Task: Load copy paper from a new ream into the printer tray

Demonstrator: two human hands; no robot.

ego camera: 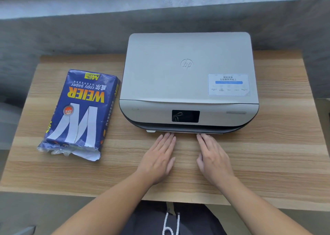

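A white printer [187, 70] stands on the right half of a wooden table [285, 154], lid down, its dark screen facing me. Along its bottom front edge runs the paper tray [185, 131], pushed in, with only a thin white lip showing. My left hand [159, 158] and my right hand [212, 158] lie flat, palms down on the table, fingers straight and together, their tips touching the tray's front edge. Neither hand holds anything. To the left lies a blue ream of copy paper [80, 113], its wrapper torn at the near end.
A grey concrete wall and ledge [89, 29] run behind the table. The table's near edge is just above my lap. The ream sits about a hand's width left of the printer.
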